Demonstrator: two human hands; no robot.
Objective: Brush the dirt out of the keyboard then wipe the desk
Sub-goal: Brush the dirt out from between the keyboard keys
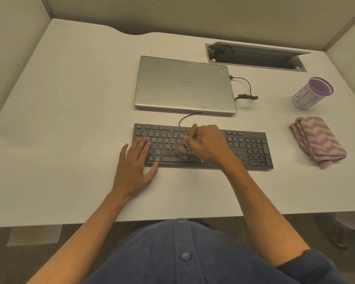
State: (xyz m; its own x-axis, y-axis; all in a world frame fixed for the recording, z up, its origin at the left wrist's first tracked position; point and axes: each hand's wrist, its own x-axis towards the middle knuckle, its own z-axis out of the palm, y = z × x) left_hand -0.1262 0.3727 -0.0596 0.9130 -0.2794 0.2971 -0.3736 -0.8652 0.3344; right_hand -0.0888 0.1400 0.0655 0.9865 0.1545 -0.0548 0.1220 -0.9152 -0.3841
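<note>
Brushing step. Right hand (pixel 207 146) wrapped around brush (pixel 190 138), maybe touching middle keys of keyboard (pixel 250 148) on desk (pixel 70 99). Left hand (pixel 135 160) flat, steadying keyboard. Next: sweep crumbs (pixel 184 159) off, then grab cloth (pixel 318 141).

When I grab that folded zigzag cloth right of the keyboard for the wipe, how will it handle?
The folded cloth will probably be floppy: its soft stacked layers look likely to unfold if lifted by one corner. It looks light, so it should slide on the smooth desk when pushed. It lies flat, so rolling or tipping seems unlikely.

brush (pixel 190 138) blurred, bristles indistinct, right hand (pixel 208 146) hiding middle keys
</note>
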